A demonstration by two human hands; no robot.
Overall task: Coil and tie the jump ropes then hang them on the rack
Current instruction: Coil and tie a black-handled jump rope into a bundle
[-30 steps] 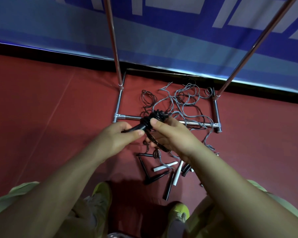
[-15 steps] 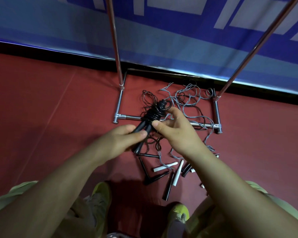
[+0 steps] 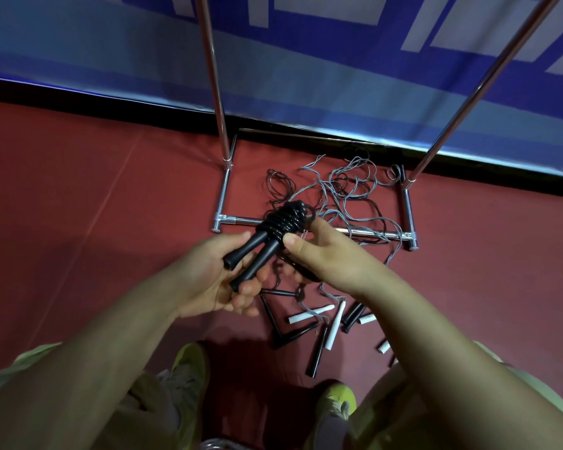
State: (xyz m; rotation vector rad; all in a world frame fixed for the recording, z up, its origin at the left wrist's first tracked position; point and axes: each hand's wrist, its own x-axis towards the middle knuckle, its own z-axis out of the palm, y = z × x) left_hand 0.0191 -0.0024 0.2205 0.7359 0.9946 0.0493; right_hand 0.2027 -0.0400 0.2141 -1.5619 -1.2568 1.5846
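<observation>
A black jump rope (image 3: 281, 222) is wound in tight turns around its own two black handles (image 3: 251, 259), which point down-left. My left hand (image 3: 208, 280) cradles the handles from below, palm up. My right hand (image 3: 325, 254) grips the wound cord at its right side, thumb beside the handles, with a loose black loop hanging under the palm. Behind the hands stands the chrome rack, with a left upright (image 3: 213, 76), a right upright (image 3: 475, 89) and a base frame (image 3: 223, 196) on the red floor. Its top bar is out of view.
Loose grey and black ropes (image 3: 355, 190) lie tangled across the rack's base. Several black and white handles (image 3: 335, 323) are scattered on the floor just in front of my yellow-green shoes (image 3: 189, 368). A blue banner wall (image 3: 306, 76) closes the back.
The bundle has swung so its handles stick out down-left. My left hand has turned palm up under them and dropped lower. My right hand has shifted to the wound part's right side.
</observation>
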